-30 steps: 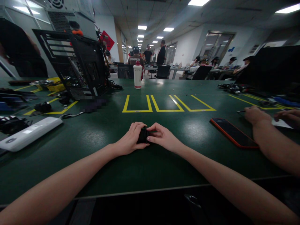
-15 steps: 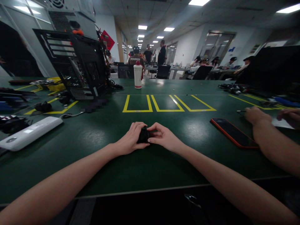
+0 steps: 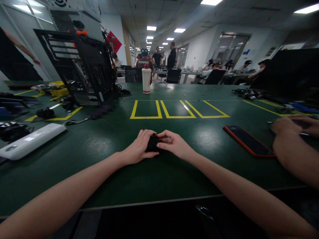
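A small black block-like object [image 3: 152,143] sits between my hands, low over the green table [image 3: 119,186]; its exact kind cannot be made out. My left hand [image 3: 144,145] is wrapped round its left side, fingers over the top and thumb along the near edge. From the right, my right hand [image 3: 171,142] pinches at the object's right face with thumb and fingertips. My fingers hide much of the object.
A white power strip [image 3: 33,141] and an open black computer case [image 3: 92,66] stand left. Ahead are a white bottle [image 3: 147,79] and yellow tape outlines [image 3: 146,117]. At right lie an orange-edged phone [image 3: 249,141] and another person's hands [image 3: 286,126].
My right thumb has shifted up slightly along the black object's right face; my left hand keeps its hold. The other person's hands at right have moved a little rightward.
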Tool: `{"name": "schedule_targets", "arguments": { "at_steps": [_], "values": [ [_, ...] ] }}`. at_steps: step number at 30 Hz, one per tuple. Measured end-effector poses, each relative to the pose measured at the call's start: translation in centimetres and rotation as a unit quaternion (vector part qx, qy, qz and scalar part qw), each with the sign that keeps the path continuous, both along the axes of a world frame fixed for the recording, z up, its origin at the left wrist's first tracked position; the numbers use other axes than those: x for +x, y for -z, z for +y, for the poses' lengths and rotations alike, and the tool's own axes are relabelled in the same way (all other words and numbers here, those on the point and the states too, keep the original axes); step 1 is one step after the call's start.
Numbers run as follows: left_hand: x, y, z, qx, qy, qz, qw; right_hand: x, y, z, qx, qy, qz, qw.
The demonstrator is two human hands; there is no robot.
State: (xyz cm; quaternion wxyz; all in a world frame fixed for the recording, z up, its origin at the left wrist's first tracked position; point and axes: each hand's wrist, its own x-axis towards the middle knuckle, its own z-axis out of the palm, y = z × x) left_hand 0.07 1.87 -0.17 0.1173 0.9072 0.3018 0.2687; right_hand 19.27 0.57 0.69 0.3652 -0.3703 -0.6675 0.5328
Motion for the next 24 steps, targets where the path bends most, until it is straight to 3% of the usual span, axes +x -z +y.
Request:
{"name": "schedule_targets", "arguments": {
  "at_steps": [5, 14, 24],
  "values": [
    [0.0, 0.19, 0.1, 0.003, 0.0, 0.006, 1.0, 0.07, 0.09, -0.23, 0.006, -0.024, 0.022, 0.999],
    [0.1, 0.07, 0.02, 0.003, 0.0, 0.001, 1.0, -0.23, 0.31, 0.33, 0.019, 0.016, 0.01, 1.0],
    [-0.01, 0.11, 0.04, 0.001, -0.001, 0.006, 1.0, -0.13, -0.09, -0.45, 0.015, -0.014, 0.014, 1.0]
  ]
}}
